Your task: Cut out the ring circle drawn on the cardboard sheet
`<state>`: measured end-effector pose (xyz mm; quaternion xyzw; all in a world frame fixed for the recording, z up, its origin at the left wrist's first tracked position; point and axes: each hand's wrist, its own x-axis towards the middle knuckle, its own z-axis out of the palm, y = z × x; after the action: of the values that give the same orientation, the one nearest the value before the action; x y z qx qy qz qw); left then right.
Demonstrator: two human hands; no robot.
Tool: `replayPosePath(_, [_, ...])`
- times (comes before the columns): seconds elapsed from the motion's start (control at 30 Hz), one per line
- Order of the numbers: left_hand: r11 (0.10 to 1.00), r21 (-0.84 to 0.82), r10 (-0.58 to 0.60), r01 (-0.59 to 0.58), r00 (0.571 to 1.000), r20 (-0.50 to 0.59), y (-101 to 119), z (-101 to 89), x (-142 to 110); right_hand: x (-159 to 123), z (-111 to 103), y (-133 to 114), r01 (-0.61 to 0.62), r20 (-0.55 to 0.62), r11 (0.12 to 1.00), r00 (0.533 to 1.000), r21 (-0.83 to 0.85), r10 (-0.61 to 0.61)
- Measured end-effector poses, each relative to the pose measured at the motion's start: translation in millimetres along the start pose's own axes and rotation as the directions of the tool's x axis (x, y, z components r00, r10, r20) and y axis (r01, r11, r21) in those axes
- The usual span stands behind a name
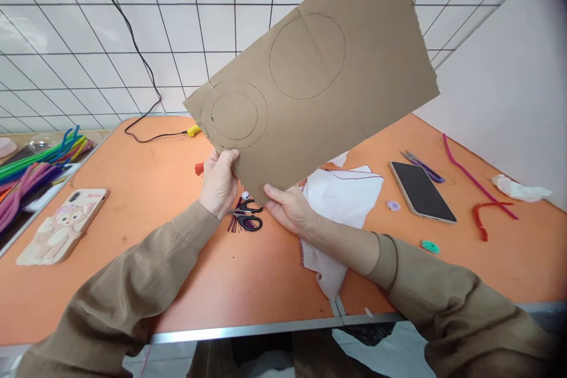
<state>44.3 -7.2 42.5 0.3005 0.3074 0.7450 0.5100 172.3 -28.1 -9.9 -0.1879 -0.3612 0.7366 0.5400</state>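
Observation:
A brown cardboard sheet is held up above the orange table, tilted up to the right. Pencilled circles are drawn on it: a double ring near the lower left and a single circle higher up. My left hand grips the sheet's lower left edge, fingers curled over it. My right hand pinches the bottom edge just to the right. Black-handled scissors lie on the table below, between my hands.
A white cloth with red stitching lies under my right wrist. A dark phone, purple scissors, red and pink pipe cleaners and small rings sit to the right. A cartoon phone case and a tray of coloured pipe cleaners are left.

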Motion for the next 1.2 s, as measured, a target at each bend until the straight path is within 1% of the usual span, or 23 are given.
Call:
replayPosePath(0.13, [1.0, -0.01, 0.005, -0.004, 1.0, 0.009, 2, 0.7, -1, 0, -1, 0, 0.011, 0.004, 1.0, 1.0, -0.028, -0.011])
replayPosePath(0.3, [0.999, 0.011, 0.031, -0.033, 0.992, 0.119, 2, 0.1, -6, 0, 2, -4, 0.029, 0.007, 0.998, 1.0, -0.062, -0.029])
replayPosePath(0.37, [0.999, 0.013, 0.04, -0.042, 0.989, 0.14, 2, 0.3, -8, 0, 3, -5, 0.039, 0.016, 0.997, 0.999, -0.059, -0.038])
replayPosePath(0.57, [0.999, 0.021, 0.043, -0.046, 0.989, 0.14, 0, -0.4, -8, 0, 1, -4, 0.028, 0.029, 0.998, 0.999, -0.057, -0.026])
replayPosePath(0.8, [0.998, 0.067, 0.009, -0.016, 0.994, 0.11, -1, -5.0, -4, 0, 1, -3, -0.01, -0.002, 0.998, 1.0, -0.064, 0.01])
replayPosePath(0.93, [0.998, 0.064, -0.021, 0.017, 0.997, 0.073, 1, -7.0, 0, 0, -1, -2, -0.005, 0.003, 0.998, 1.0, -0.069, 0.005])
replayPosePath(1.03, [0.998, 0.059, -0.012, 0.009, 0.999, 0.051, 2, -8.3, 3, 0, -2, -1, 0.004, 0.02, 0.999, 1.0, -0.053, -0.003])
replayPosePath(1.1, [0.998, 0.055, -0.008, 0.005, 0.998, 0.063, 2, -8.4, 3, 1, -3, -2, 0.009, 0.024, 0.999, 1.0, -0.039, -0.008])
replayPosePath(1.2, [0.999, 0.034, -0.025, 0.022, 0.994, 0.109, 1, -7.0, 1, 2, -2, -4, 0.017, 0.012, 0.999, 1.0, -0.029, -0.017])
